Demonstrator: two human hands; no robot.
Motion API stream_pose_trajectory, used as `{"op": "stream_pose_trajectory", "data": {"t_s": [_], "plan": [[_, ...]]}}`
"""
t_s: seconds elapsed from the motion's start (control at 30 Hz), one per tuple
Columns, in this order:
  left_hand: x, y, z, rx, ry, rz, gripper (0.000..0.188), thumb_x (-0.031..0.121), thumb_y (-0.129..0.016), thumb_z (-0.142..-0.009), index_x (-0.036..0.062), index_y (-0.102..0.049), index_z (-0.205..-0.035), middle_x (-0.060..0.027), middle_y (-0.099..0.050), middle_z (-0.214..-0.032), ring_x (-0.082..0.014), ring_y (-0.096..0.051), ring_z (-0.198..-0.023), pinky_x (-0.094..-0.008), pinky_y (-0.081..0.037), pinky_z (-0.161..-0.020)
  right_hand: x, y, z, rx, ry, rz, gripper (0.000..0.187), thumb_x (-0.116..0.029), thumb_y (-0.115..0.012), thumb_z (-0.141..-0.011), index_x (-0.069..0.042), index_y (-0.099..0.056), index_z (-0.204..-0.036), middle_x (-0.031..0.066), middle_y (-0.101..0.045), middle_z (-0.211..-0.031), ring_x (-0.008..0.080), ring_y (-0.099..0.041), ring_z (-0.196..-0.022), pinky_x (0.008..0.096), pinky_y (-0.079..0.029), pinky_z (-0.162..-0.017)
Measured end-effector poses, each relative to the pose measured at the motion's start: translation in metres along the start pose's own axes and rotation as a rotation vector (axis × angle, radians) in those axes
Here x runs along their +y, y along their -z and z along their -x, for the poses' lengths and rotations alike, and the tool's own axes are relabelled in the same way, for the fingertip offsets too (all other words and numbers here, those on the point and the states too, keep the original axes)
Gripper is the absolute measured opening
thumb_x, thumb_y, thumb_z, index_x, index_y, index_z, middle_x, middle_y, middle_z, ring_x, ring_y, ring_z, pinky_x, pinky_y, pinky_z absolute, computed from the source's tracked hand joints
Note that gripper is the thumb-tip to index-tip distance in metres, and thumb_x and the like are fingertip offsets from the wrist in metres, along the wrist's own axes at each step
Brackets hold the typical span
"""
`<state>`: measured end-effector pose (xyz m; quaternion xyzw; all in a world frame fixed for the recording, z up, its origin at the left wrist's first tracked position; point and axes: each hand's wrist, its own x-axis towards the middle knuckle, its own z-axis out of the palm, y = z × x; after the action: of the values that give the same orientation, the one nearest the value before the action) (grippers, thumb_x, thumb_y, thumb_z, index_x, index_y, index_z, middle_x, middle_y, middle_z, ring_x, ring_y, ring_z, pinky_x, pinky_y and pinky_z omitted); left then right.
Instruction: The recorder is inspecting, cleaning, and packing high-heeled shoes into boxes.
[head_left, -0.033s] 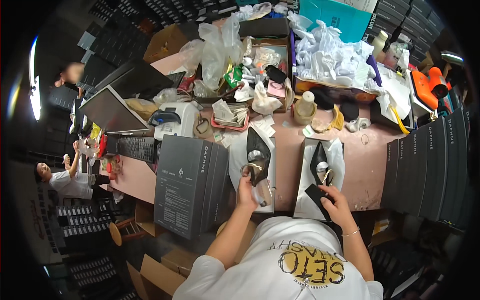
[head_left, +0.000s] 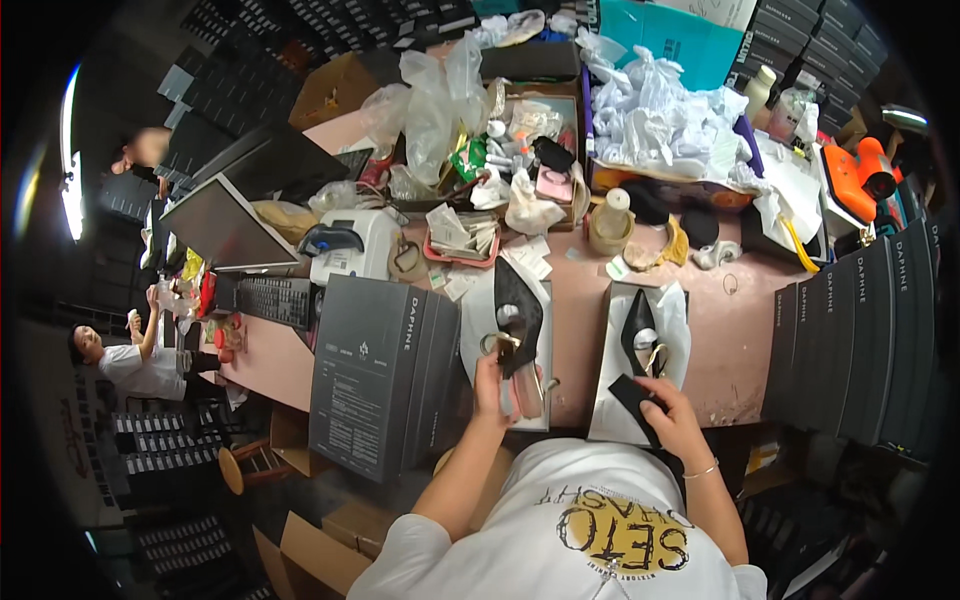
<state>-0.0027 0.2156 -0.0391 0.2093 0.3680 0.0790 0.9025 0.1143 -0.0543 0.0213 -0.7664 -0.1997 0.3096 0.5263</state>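
My left hand (head_left: 488, 393) grips a black pointed-toe shoe (head_left: 517, 315) by its back part, near a gold-coloured strap or buckle. The shoe is over an open box lined with white paper (head_left: 477, 318); a see-through piece shows below it, its kind unclear. A second black pointed shoe (head_left: 634, 322) lies in another paper-lined box (head_left: 606, 385) to the right. My right hand (head_left: 676, 412) is closed on a flat black rectangular piece (head_left: 630, 396) at that box's near end. White wadding shows inside both shoes.
Dark shoe boxes stand at the left (head_left: 362, 375) and in a row at the right (head_left: 858, 340). Behind are a label printer (head_left: 352, 262), a red basket of paper slips (head_left: 462, 240) and a bin of crumpled white paper (head_left: 665, 120). Another person (head_left: 140, 360) is at the far left.
My left hand has tilted the shoe slightly, and its strap and see-through part sit differently. My right hand has barely moved.
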Motion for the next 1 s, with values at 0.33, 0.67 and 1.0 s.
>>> {"op": "stream_pose_trajectory", "data": {"t_s": [0.33,0.67,1.0], "plan": [[0.004,-0.065,0.02,-0.109,0.195,0.1,0.044,0.042,-0.048,-0.093,-0.0009,-0.057,-0.1,-0.0116,-0.059,-0.082,-0.0217,-0.058,-0.069,-0.0309,-0.051,-0.061,-0.105,-0.005,-0.014,0.008,0.433,0.158,0.038,-0.008,-0.062,-0.08,-0.001,-0.059,-0.117,0.0145,-0.058,-0.102,0.0275,-0.06,-0.089,0.0338,-0.049,-0.078],[-0.011,-0.049,-0.011,-0.35,0.15,0.096,0.033,0.034,-0.052,-0.089,0.0033,-0.053,-0.102,-0.0048,-0.05,-0.072,-0.0157,-0.05,-0.063,-0.0246,-0.043,-0.058,-0.085,-0.07,0.004,-0.152,0.512,0.547,0.032,-0.01,-0.06,-0.08,-0.004,-0.061,-0.112,0.01,-0.058,-0.094,0.0269,-0.061,-0.069,0.037,-0.05,-0.059],[0.009,-0.086,-0.013,-0.586,0.256,0.147,0.048,0.04,-0.073,-0.076,0.0042,-0.051,-0.098,-0.0034,-0.047,-0.073,-0.0138,-0.05,-0.063,-0.0226,-0.045,-0.056,-0.019,0.039,0.01,0.432,0.275,0.398,0.038,-0.006,-0.06,-0.08,0.0,-0.058,-0.118,0.0179,-0.056,-0.099,0.0314,-0.059,-0.086,0.0342,-0.049,-0.074]]}}
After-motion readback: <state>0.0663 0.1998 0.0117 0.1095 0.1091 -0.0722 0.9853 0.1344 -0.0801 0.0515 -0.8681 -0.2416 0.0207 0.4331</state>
